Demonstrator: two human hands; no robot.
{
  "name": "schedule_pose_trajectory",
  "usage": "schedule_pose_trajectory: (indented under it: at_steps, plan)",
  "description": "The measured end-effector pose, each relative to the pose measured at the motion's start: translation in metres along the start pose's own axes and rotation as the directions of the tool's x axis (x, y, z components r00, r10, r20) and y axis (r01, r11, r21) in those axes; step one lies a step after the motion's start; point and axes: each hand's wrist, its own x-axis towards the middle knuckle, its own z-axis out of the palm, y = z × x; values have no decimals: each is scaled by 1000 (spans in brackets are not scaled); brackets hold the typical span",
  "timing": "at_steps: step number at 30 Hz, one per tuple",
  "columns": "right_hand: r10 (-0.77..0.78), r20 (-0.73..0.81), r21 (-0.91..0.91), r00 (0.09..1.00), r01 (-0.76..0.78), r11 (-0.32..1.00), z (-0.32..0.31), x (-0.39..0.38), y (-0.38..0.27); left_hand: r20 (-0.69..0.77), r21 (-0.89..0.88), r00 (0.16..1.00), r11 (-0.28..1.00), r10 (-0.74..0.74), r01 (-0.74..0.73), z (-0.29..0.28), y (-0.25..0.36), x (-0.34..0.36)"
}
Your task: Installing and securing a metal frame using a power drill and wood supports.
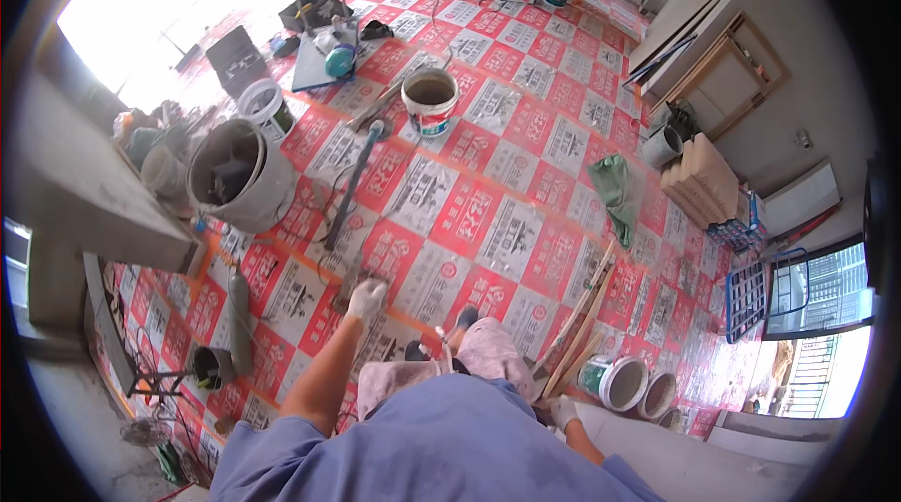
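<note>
Two gloved hands: left hand (pixel 368 298) above checkered floor sheeting (pixel 449 225), right hand (pixel 564 411) near wooden strips (pixel 579 330); I cannot tell whether either's fingers grasp anything.

Two hands (pixel 367 298), one trolley (pixel 308 72)

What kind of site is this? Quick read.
Probably a room under renovation: red-and-white protective sheeting covers the floor, a mortar-type bucket and a large grey tub stand on it.
</note>
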Motion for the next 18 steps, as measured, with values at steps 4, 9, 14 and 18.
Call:
schedule_pose_trajectory:
  at_steps: [4, 9, 14, 18]
  plan:
    - [381, 386, 585, 840, -543, 603, -34, 82, 30, 79, -42, 982, 984, 173, -171, 97, 198, 97]
    - [-49, -36, 49, 998, 51, 998, -143, 297, 120, -151, 125, 988, 992, 20, -1, 105, 198, 220]
    - [198, -168, 480, 966, -95, 872, -406, 538, -33, 209, 709, 970, 664, 123, -237, 55, 150, 250]
    - [61, -142, 771, 988, 72, 633, -613, 643, -233, -339, -146, 572, 642, -747, 753, 107, 181, 262]
